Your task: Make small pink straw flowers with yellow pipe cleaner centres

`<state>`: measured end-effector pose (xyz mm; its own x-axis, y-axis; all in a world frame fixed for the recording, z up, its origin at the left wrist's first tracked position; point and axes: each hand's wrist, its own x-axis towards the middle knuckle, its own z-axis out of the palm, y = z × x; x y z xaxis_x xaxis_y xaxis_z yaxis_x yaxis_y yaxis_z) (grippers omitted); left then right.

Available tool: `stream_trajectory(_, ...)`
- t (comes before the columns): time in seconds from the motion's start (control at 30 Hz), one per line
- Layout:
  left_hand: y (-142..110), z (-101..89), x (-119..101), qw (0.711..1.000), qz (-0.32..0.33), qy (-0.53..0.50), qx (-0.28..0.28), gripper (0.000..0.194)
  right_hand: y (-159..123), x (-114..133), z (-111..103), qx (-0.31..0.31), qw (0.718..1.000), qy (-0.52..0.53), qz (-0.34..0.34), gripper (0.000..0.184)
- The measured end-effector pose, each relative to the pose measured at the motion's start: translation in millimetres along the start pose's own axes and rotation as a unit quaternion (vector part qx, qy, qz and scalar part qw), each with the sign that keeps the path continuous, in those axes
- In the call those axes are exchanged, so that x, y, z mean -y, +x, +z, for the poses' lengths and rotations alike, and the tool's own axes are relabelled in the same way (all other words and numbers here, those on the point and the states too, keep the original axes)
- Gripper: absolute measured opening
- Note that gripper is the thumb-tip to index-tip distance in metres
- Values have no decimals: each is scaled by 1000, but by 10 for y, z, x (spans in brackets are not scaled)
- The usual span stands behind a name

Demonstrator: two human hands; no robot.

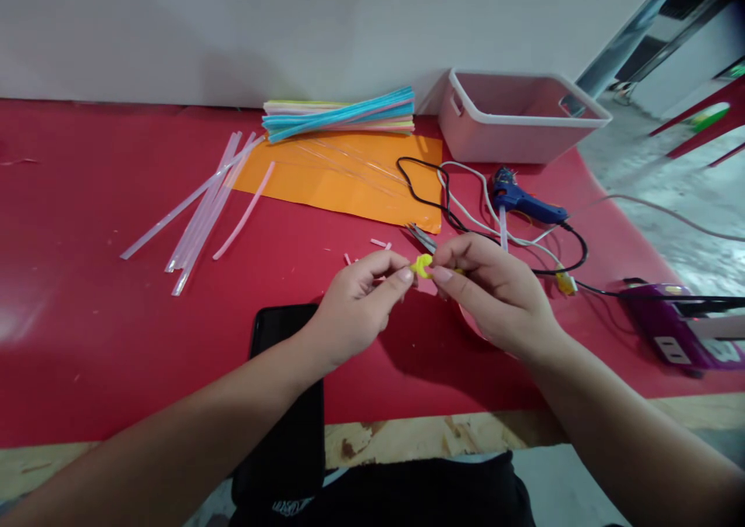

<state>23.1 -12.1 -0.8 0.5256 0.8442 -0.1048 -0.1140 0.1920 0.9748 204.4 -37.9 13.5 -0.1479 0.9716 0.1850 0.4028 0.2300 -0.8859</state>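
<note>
Between my two hands is a small curled piece of yellow pipe cleaner [422, 265]. The thumb and fingers of my left hand [366, 298] pinch its left end. My right hand [497, 290] grips the right side with thumb and fingertips, and the fingers partly hide it. Just behind my hands, the metal jaws of a pliers-like tool [421, 237] show; the rest is covered. A few short pink bits [381, 244] lie nearby on the red tabletop [105, 333]. Below my right hand, a pink rounded edge [470, 324] is partly visible.
Multicoloured pipe cleaners [341, 116] lie on orange paper [343, 185] at the back, beside a pink bin [500, 135]. A blue glue gun [527, 201] and tangled cables sit right, near a purple power strip [663, 321]. Pale sticks [203, 216] lie left; a black flat device [291, 434] overhangs the front edge.
</note>
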Motion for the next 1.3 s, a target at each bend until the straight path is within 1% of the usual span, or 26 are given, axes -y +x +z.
stream_trajectory(0.07, 8, 8, -19, 996, -48, -76, 28, 15, 14, -19, -7, 34, 998, 49, 12, 6)
stream_trajectory(0.17, 1, 14, -37, 988, -86, -115, 55, 17, 38, -34, -27, 46, 998, 35, 6, 8)
stream_trajectory(0.3, -25, 6, -28, 985, -91, -131, 62, 19, 67, -25, -54, 28, 999, -38, -10, 13)
stream_trajectory(0.43, -29, 7, -13, 985, -98, -131, 53, 21, 75, -10, -66, 10, 997, -70, -24, 14)
stream_trajectory(0.57, -16, 20, -26, 988, -105, -108, 44, 24, 70, -16, -74, 3, 995, -92, -37, 13)
stream_trajectory(0.7, -16, 26, -60, 988, -113, -72, 75, 28, 92, -54, -102, 18, 986, -150, -62, 10)
stream_trajectory(0.77, -24, 26, -73, 989, -109, -33, 91, 27, 105, -72, -119, 23, 979, -192, -66, 7)
stream_trajectory(0.87, -42, 31, -70, 988, -110, 45, 97, 25, 107, -67, -134, 19, 971, -226, -71, 9)
stream_trajectory(0.93, -51, 40, -51, 983, -124, 98, 95, 23, 94, -40, -129, 26, 970, -222, -94, 9)
stream_trajectory(1.0, -51, 53, -24, 979, -141, 118, 85, 21, 72, -4, -111, 38, 969, -209, -129, 8)
stream_trajectory(1.07, -36, 65, -3, 982, -157, 82, 68, 21, 49, 31, -84, 33, 963, -206, -170, 7)
stream_trajectory(1.13, -5, 69, 2, 985, -169, 0, 35, 22, 31, 57, -56, 12, 953, -214, -212, 5)
stream_trajectory(1.2, 31, 63, -10, 982, -171, -83, -7, 23, 25, 65, -40, -2, 944, -224, -243, 5)
stream_trajectory(1.27, 57, 50, -31, 976, -162, -140, -40, 23, 34, 52, -40, 6, 942, -228, -245, 9)
stream_trajectory(1.3, 62, 42, -42, 975, -155, -155, -45, 24, 43, 36, -46, 14, 944, -231, -234, 10)
